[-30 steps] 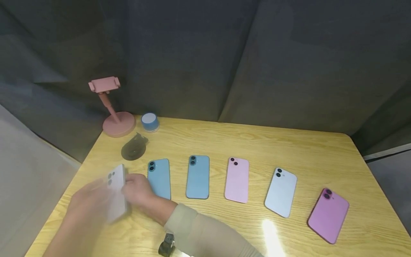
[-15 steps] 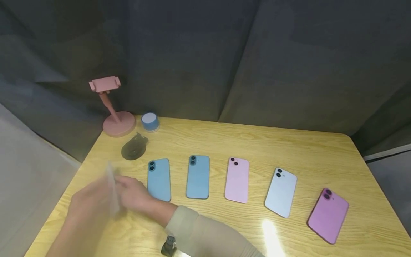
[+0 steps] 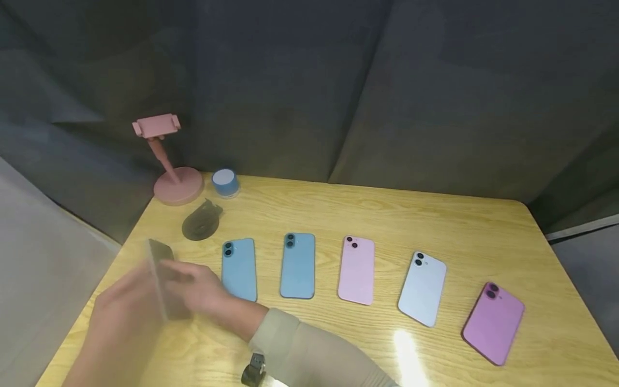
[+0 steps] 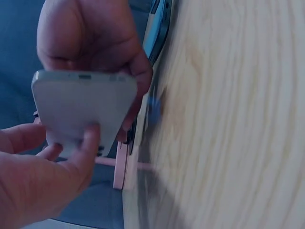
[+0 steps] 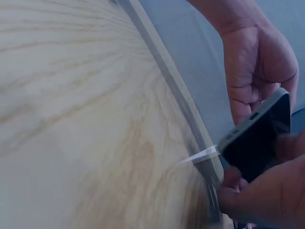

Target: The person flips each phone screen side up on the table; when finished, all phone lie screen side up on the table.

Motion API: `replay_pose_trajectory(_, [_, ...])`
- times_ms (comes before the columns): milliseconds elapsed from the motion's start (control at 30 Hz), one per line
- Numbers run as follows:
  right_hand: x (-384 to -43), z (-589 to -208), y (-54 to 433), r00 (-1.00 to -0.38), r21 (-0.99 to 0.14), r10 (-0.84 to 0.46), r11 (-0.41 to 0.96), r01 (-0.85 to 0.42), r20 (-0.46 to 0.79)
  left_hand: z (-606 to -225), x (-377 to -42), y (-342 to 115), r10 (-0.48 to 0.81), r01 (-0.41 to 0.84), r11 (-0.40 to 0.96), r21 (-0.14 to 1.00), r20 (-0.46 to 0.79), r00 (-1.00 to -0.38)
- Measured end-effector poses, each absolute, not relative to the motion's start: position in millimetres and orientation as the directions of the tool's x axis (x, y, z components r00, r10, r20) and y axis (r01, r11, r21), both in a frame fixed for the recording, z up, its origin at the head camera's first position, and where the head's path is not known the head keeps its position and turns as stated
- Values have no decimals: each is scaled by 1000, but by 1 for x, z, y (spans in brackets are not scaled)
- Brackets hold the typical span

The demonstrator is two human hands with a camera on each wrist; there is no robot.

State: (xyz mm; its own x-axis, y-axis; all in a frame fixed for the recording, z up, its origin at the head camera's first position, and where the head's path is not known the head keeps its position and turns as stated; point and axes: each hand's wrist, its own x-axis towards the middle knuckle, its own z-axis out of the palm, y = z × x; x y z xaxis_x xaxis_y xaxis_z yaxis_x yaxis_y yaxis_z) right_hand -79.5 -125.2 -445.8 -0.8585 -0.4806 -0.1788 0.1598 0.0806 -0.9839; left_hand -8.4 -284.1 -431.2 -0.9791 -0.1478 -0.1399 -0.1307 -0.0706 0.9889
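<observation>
A phone with a white back and a dark screen stands tilted above the left part of the table, blurred in the head view. My left hand holds it from the left, its fingers lying on the white back in the left wrist view. From the other side my right hand grips it, with fingers at the dark screen and along the edge in the right wrist view. Closest to my right hand lies a blue phone, back up.
Rightward in a row lie another blue phone, a pink phone, a pale white phone and a magenta phone. Behind stand a pink phone stand, a small blue-and-white cylinder and a dark flat round item.
The held phone has turned from showing its white back with camera lenses, through edge-on, to showing its dark face to the head view. Both hands have shifted slightly left; other phones stay put.
</observation>
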Motion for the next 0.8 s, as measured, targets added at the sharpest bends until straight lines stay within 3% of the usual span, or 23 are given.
replay_pose_trajectory(67, [-80,-445,-126,-872,-978,-443,113,175,-207,-428,-7,-285,-155,-149,-162,976,-174,-972])
replay_pose_trajectory(300, [-84,-443,-126,-917,-959,-282,40,282,-282,-426,-15,-291,-192,-103,-198,975,-142,-971])
replay_pose_trajectory(600, [-93,-443,-121,-931,-969,-270,93,230,-247,-449,-25,-293,-257,-273,-266,925,-341,-904])
replay_pose_trajectory(800, [-95,-446,-119,-935,-971,-286,172,167,-211,-453,-31,-295,-326,-427,-91,900,-432,-841])
